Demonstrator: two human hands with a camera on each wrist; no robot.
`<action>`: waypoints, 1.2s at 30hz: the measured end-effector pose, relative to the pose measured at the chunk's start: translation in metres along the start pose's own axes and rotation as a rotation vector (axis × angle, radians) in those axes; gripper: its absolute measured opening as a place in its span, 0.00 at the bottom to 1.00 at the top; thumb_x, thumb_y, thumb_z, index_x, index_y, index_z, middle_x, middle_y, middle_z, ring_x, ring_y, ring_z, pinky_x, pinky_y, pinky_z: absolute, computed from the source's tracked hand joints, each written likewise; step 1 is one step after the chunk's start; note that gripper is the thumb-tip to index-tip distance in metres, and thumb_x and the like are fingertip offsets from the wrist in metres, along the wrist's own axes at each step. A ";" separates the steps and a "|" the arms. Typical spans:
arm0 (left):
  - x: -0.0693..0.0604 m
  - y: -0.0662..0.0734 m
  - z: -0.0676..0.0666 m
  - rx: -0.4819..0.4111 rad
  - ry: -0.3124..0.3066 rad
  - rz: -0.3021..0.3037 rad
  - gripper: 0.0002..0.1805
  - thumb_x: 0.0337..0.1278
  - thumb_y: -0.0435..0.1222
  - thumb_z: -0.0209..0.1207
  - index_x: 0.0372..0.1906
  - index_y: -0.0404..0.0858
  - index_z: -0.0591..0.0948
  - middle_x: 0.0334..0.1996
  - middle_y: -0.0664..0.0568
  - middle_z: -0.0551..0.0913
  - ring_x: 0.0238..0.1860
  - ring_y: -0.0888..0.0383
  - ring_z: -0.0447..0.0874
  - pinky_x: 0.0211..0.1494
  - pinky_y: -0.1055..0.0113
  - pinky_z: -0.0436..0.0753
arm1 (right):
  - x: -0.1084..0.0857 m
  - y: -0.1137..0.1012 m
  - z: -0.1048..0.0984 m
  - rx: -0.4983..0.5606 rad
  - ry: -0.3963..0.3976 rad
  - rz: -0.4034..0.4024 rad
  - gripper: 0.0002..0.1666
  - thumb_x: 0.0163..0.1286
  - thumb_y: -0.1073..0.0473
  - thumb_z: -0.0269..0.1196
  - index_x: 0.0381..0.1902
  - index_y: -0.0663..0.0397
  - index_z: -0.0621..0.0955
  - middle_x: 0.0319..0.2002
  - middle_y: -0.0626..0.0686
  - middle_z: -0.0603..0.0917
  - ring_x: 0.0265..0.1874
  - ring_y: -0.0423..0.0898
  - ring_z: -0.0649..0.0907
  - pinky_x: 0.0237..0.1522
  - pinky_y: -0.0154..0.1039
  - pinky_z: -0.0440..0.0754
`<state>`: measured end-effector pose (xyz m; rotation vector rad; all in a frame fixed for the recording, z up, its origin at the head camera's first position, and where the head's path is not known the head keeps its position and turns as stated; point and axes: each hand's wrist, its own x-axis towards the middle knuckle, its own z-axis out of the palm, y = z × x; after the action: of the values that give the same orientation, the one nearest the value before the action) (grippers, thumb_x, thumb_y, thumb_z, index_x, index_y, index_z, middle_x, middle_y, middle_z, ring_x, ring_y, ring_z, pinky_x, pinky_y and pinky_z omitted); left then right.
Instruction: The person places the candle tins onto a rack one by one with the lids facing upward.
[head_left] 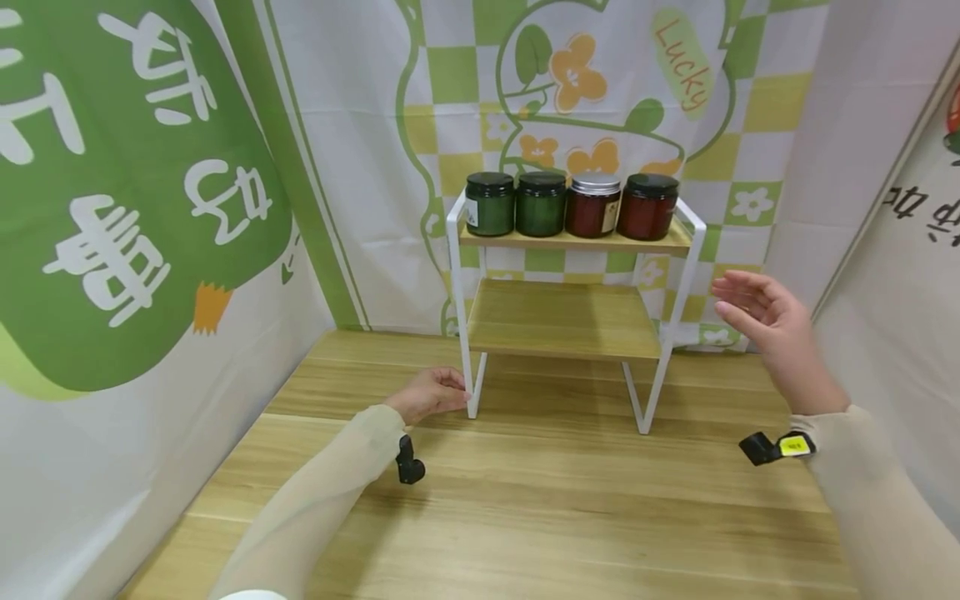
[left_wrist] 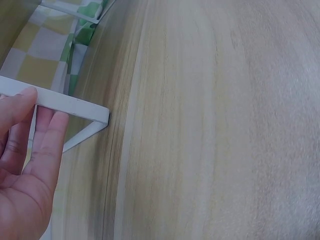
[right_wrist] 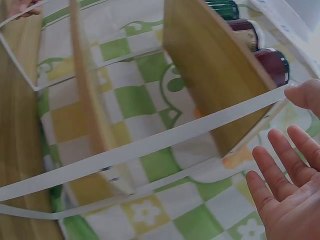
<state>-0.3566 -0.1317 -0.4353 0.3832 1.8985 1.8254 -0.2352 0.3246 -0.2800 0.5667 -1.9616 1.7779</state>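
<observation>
A two-tier shelf rack with a white metal frame and wooden boards [head_left: 566, 317] stands upright on the table. Thumb and fingers of my left hand [head_left: 431, 395] pinch the rack's left front leg [left_wrist: 75, 104] low down, close to its bottom corner. To the right of the rack, my right hand [head_left: 780, 337] is raised, fingers relaxed and spread, holding nothing. Its thumb overlaps the right frame bar [right_wrist: 200, 121] in the right wrist view; contact is hard to tell. On the top board sit two green jars [head_left: 542, 205] with black lids and two dark red jars [head_left: 648, 208], one silver-lidded.
The wooden table [head_left: 525, 508] extends in front of the rack. Printed cloth hangs behind as a backdrop [head_left: 360, 167], with a green and white cloth wall [head_left: 135, 275] on the left and a pale one [head_left: 900, 333] on the right.
</observation>
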 end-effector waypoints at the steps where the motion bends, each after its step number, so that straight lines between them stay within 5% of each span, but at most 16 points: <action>1: 0.000 0.000 0.001 -0.001 0.001 0.000 0.07 0.61 0.22 0.56 0.40 0.34 0.73 0.37 0.48 0.78 0.46 0.50 0.81 0.56 0.64 0.84 | -0.004 0.004 0.000 -0.002 -0.006 0.010 0.23 0.68 0.71 0.60 0.60 0.58 0.73 0.52 0.45 0.82 0.52 0.36 0.80 0.49 0.20 0.80; 12: 0.003 -0.003 0.001 -0.006 -0.015 0.010 0.07 0.62 0.21 0.55 0.40 0.35 0.74 0.36 0.50 0.78 0.43 0.55 0.81 0.57 0.64 0.84 | -0.044 0.049 -0.002 -0.018 -0.090 0.083 0.23 0.69 0.72 0.58 0.61 0.61 0.71 0.51 0.40 0.82 0.51 0.32 0.80 0.49 0.21 0.80; 17: 0.002 -0.002 0.001 -0.018 -0.010 0.006 0.07 0.62 0.21 0.55 0.39 0.35 0.74 0.35 0.50 0.78 0.42 0.56 0.82 0.56 0.64 0.84 | -0.058 0.065 0.004 -0.014 -0.128 0.090 0.21 0.68 0.74 0.58 0.56 0.53 0.75 0.50 0.38 0.83 0.49 0.31 0.81 0.48 0.21 0.81; 27: -0.002 -0.003 0.003 -0.043 -0.001 0.009 0.07 0.63 0.21 0.54 0.40 0.35 0.74 0.35 0.51 0.78 0.43 0.55 0.82 0.56 0.64 0.84 | -0.073 0.092 0.009 -0.179 -0.151 0.149 0.19 0.69 0.69 0.59 0.57 0.55 0.73 0.48 0.33 0.81 0.48 0.29 0.80 0.48 0.19 0.80; 32: -0.007 -0.003 -0.002 -0.057 -0.036 0.024 0.09 0.65 0.23 0.53 0.48 0.30 0.73 0.45 0.41 0.79 0.53 0.47 0.81 0.63 0.58 0.80 | -0.075 0.101 0.008 -0.243 -0.164 0.152 0.20 0.69 0.68 0.60 0.58 0.65 0.72 0.47 0.30 0.80 0.46 0.26 0.79 0.46 0.19 0.80; 36: -0.014 0.003 -0.014 0.025 -0.060 0.013 0.18 0.68 0.27 0.52 0.59 0.24 0.69 0.56 0.33 0.75 0.58 0.43 0.77 0.68 0.52 0.74 | -0.073 0.103 0.004 -0.328 -0.192 0.168 0.24 0.70 0.66 0.60 0.59 0.75 0.68 0.46 0.30 0.79 0.44 0.25 0.79 0.44 0.19 0.80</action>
<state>-0.3524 -0.1503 -0.4302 0.4541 1.8839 1.7804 -0.2331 0.3314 -0.4062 0.4876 -2.4332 1.4900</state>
